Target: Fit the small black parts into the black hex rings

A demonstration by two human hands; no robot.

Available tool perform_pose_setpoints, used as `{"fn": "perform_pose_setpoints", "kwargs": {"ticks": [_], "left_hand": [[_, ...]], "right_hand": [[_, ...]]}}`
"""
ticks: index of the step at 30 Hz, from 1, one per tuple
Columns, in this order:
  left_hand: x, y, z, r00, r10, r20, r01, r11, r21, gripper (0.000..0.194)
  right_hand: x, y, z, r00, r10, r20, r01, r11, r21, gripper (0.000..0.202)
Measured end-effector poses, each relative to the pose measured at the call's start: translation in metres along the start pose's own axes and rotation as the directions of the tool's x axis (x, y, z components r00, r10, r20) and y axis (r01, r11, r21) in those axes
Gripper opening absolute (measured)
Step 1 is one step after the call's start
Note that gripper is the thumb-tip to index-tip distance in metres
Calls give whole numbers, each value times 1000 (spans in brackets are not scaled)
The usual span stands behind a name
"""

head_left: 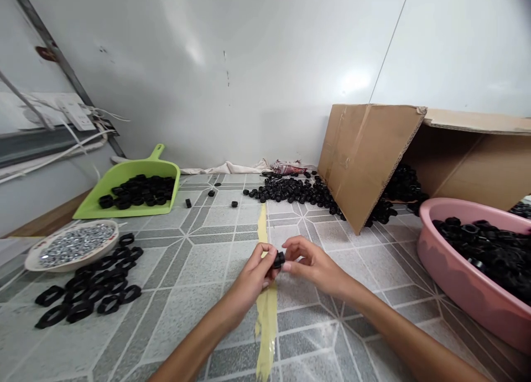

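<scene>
Over the tape strip in the middle, my left hand [259,267] pinches a small black plastic fitting [279,259] between thumb and fingers. My right hand [309,261] is at the fitting's right side, fingers curled and thumb tip against its edge; its exact contact is partly hidden. To the left lie several loose black plastic rings [97,291], some six-sided inside. Beside them an oval white bowl [114,235] holds many small shiny metal pieces [78,244]. A heap of small black fittings [294,189] lies beyond my hands.
A green dustpan [155,154] with black parts [141,191] stands at back left. At right are an overturned cardboard box [365,155], black parts spilling out, and a pink basin [435,260] of black parts. Yellow tape [267,315] runs along the tiled-pattern surface [199,266] toward the wall [257,94].
</scene>
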State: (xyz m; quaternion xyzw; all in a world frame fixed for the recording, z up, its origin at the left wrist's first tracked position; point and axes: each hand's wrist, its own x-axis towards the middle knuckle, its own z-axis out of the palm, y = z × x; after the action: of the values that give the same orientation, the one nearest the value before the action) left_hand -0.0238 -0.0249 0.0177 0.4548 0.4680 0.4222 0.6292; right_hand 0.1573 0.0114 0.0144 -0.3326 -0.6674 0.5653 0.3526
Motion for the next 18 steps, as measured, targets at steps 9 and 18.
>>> {"fn": "perform_pose_setpoints", "kwargs": {"ticks": [9,18], "left_hand": [[-3,1,8,999,38,13,-38,999,-9,39],[0,-5,8,998,58,-3,-58,998,-7,40]], "right_hand": [[-6,-2,5,998,27,-60,-41,969,-242,46],[-8,-6,6,998,-6,-58,-15,936,-352,45]]}}
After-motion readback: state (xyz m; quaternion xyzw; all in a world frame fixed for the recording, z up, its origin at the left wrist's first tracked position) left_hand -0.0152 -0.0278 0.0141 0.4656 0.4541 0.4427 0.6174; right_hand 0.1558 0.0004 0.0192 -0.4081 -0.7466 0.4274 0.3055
